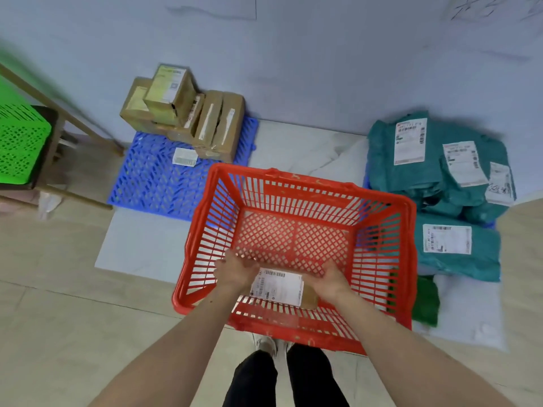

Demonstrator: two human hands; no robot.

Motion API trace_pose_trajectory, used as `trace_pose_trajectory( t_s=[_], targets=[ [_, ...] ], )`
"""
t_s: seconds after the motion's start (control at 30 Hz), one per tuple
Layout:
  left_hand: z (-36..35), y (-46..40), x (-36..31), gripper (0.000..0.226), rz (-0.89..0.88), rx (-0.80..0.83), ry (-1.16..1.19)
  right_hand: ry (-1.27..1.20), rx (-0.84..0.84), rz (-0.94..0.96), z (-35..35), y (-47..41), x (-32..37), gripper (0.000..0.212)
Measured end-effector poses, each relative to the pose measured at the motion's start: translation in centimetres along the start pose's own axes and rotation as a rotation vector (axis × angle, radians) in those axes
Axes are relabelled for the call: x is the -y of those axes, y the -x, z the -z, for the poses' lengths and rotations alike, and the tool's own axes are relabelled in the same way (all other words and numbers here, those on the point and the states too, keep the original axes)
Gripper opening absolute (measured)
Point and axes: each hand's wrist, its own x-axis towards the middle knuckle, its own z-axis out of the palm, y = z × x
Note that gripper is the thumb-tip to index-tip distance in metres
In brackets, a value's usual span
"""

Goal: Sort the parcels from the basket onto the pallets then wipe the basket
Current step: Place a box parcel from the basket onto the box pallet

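A red slatted basket (293,189) stands on the floor in front of me. Inside it, at the near wall, lies a brown cardboard parcel with a white label (279,284). My left hand (235,270) grips its left end and my right hand (332,279) grips its right end. The rest of the basket floor is bare. A blue pallet (152,177) at the back left carries several cardboard boxes (182,110) and a loose white label. On the right, several teal mailer bags (435,171) cover a second pallet, of which only a blue edge shows.
A green perforated crate (20,145) sits on a wooden stool at the far left. A dark green cloth (426,301) lies on the floor right of the basket. The grey wall runs behind the pallets. My legs and shoes are below the basket.
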Motion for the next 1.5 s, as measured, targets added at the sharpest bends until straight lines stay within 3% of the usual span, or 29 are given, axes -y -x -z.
trace_pose_trajectory(
  t_s=[0.13,0.23,0.37,0.5,0.6,0.73,0.83,0.9,1.0,1.07,1.13,1.23,1.33,1.5],
  targets=[
    [-1.6,-1.9,0.7,0.090,0.081,-0.023,-0.093,0.010,0.043,-0.069,-1.5,-1.7,-0.6,0.088],
    [-2.4,-2.5,0.8,0.096,0.106,-0.028,-0.080,-0.002,0.055,-0.133,-2.0,-2.9,-1.3,0.080],
    [-2.9,-3.0,1.0,0.100,0.135,-0.033,-0.072,-0.062,0.079,-0.193,-2.6,-3.6,-1.9,0.051],
    [-2.9,-3.4,1.1,0.102,0.144,-0.059,-0.028,-0.126,0.065,-0.223,-3.1,-3.6,-1.8,0.060],
    [-2.5,-3.4,1.1,0.109,0.125,-0.064,-0.003,-0.227,0.069,-0.228,-2.7,-3.3,-1.7,0.054],
    [-1.2,-2.1,0.5,0.106,0.035,-0.097,-0.004,-0.249,0.021,-0.207,-1.3,-2.3,-1.4,0.058],
    [0.2,-0.4,-0.4,0.091,-0.056,-0.167,0.057,-0.269,-0.014,-0.193,0.1,-0.6,-0.5,0.089],
    [1.4,0.7,-0.9,0.079,-0.110,-0.178,0.155,-0.278,-0.032,-0.156,0.9,0.1,-0.4,0.093],
    [3.4,2.5,-1.5,0.070,-0.203,-0.208,0.267,-0.290,-0.029,-0.121,2.5,1.7,0.3,0.082],
    [4.7,3.5,-1.9,0.066,-0.277,-0.223,0.343,-0.304,-0.028,-0.099,3.6,3.6,1.0,0.054],
    [5.9,4.5,-2.5,0.066,-0.353,-0.173,0.491,-0.313,-0.030,-0.091,4.4,5.0,1.5,0.041],
    [7.1,5.3,-3.3,0.078,-0.454,-0.021,0.710,-0.348,-0.028,-0.053,5.3,6.7,2.5,0.049],
    [8.8,6.9,-4.6,0.072,-0.516,0.131,0.855,-0.333,0.004,-0.016,6.1,7.8,3.3,0.048],
    [10.3,7.7,-6.4,0.075,-0.596,0.155,0.820,-0.344,0.022,0.028,7.8,9.0,3.8,0.040]
  ],
)
